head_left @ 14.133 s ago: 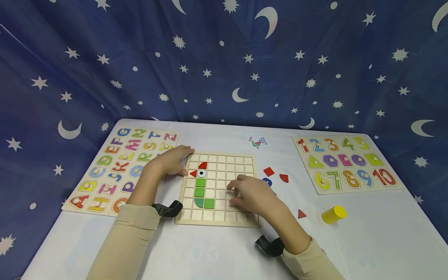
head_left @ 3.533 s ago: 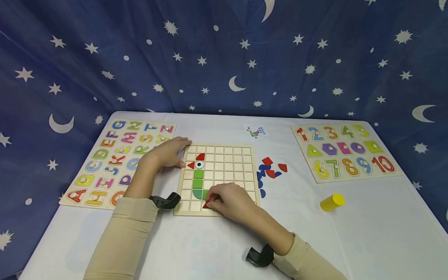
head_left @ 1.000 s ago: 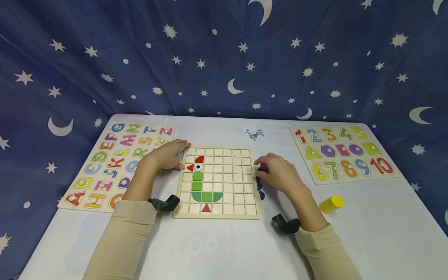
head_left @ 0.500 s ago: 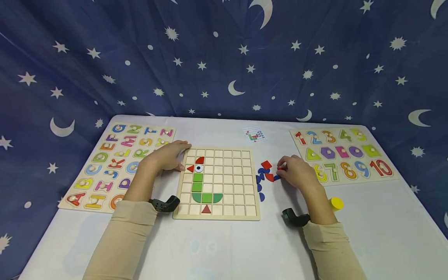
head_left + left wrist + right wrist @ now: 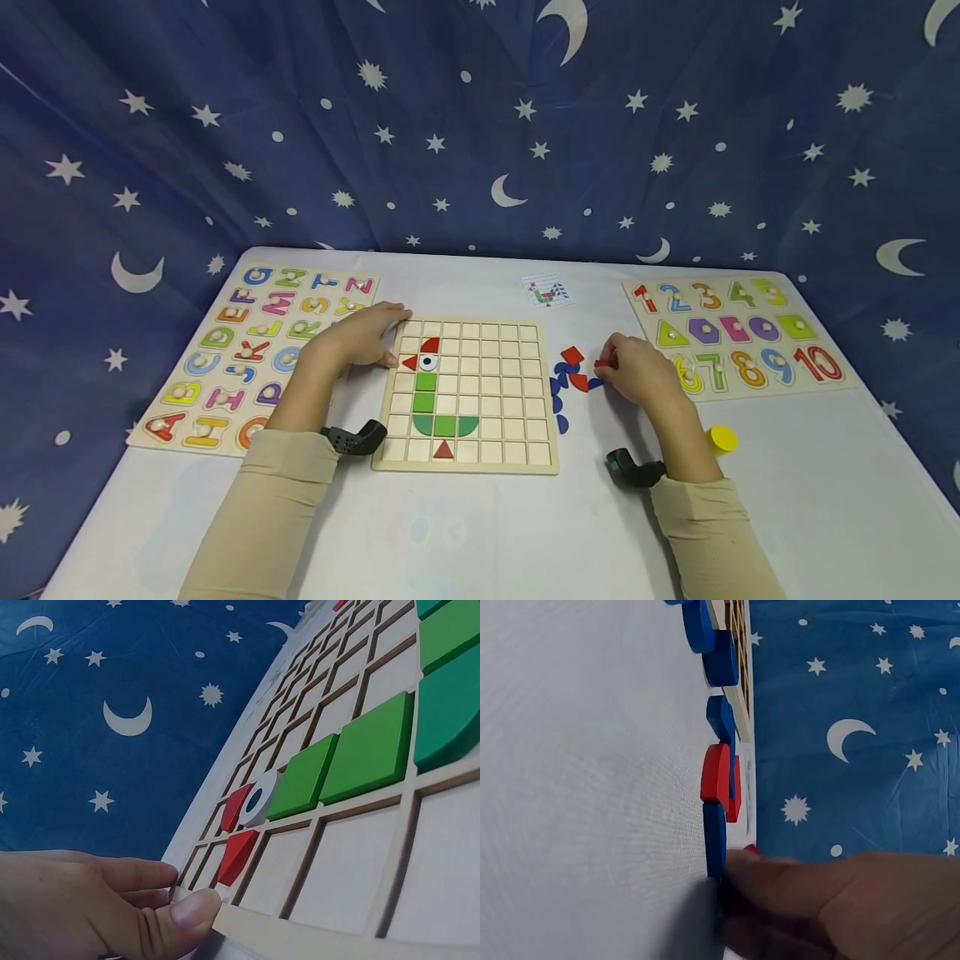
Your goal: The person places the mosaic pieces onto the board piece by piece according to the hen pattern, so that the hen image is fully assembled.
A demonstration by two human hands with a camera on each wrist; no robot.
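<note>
Right now the right hand pinches a small red piece at about three o'clock of the grid board, while the left hand rests open on the board's far-left corner. That shallow pinch could slip, I think, scattering the blue pieces lying just beside. A yellow cylinder sits at four o'clock, well apart.

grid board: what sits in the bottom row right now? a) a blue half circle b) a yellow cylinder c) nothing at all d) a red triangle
d: the head view shows a red triangle in the bottom row of the grid board, right under the green pieces, while the yellow cylinder lies off the board on the table.
</note>
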